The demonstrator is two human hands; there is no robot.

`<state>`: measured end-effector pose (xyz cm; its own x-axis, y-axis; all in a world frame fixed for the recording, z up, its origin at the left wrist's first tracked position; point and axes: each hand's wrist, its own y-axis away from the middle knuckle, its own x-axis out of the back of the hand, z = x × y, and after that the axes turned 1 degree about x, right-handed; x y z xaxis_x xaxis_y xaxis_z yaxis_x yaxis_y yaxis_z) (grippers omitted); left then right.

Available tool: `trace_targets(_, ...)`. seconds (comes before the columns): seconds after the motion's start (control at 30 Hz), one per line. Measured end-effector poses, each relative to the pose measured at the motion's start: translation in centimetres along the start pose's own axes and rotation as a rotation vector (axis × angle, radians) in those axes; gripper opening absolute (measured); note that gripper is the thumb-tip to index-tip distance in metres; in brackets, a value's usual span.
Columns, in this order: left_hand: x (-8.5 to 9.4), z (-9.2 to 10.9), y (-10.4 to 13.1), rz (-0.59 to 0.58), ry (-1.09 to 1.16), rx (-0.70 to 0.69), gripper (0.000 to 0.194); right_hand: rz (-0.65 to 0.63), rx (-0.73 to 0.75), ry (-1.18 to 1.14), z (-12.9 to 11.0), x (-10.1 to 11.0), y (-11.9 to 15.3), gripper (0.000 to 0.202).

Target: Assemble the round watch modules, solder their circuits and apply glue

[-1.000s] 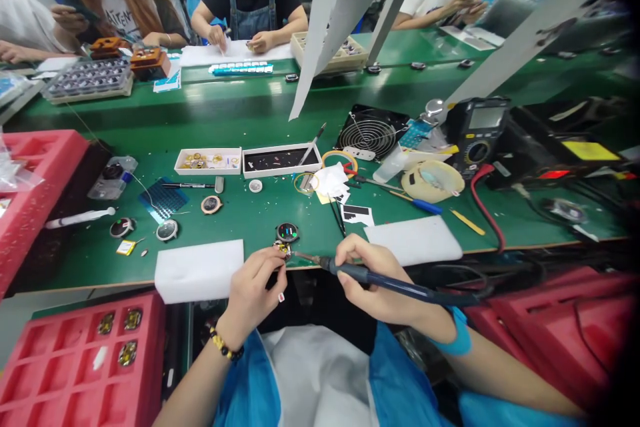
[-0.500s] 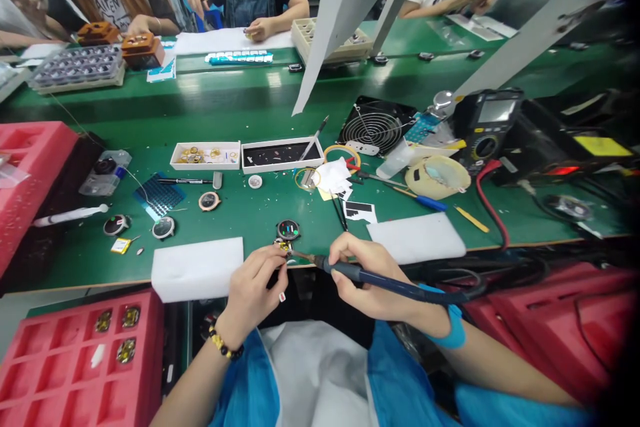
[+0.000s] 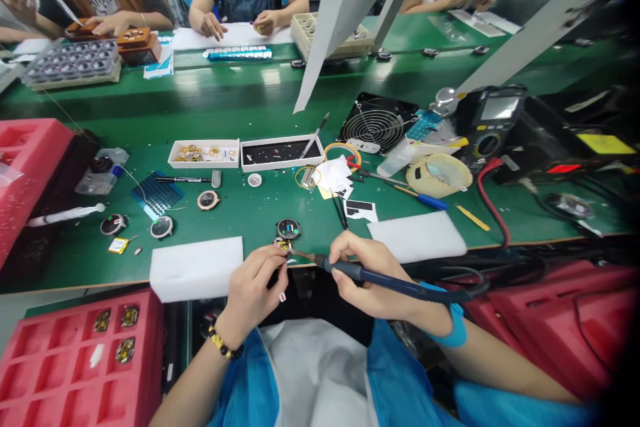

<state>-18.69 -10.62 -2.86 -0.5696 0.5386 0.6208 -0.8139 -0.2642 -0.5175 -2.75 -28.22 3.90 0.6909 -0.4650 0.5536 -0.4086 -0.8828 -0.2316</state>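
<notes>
At the bench's front edge, my left hand [image 3: 257, 283] pinches a small gold-and-silver watch circuit board [image 3: 284, 245], partly hidden by the fingers. A round watch face [image 3: 288, 229] with a lit display lies just beyond it, close to or touching the board. My right hand [image 3: 367, 273] is closed round the dark handle of a soldering iron [image 3: 350, 269]. The iron's tip points left and reaches the board's right side; whether it touches cannot be made out. A small white-and-red piece [image 3: 283, 296] shows by my left fingers. White foam blocks [image 3: 197, 268] [image 3: 417, 239] lie on either side.
Two white trays [image 3: 204, 154] [image 3: 281, 152] with small parts stand behind the hands. Right of them are a fan [image 3: 377, 125], a yellowish bowl [image 3: 437, 175] and a multimeter [image 3: 493, 120]. A red foam tray [image 3: 65, 363] sits lower left. People work across the bench.
My hands, the iron and the board hold nearly the same place. Across the bench, the person in overalls has lowered one hand to the white sheet. The view has shifted slightly.
</notes>
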Motion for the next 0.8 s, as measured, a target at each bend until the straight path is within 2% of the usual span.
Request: trace_targets(0.8,0.09,0.07,-0.06,-0.007,-0.001,-0.007,0.022,-0.034,0.000,0.043,-0.48,0.22,-0.69,0.016)
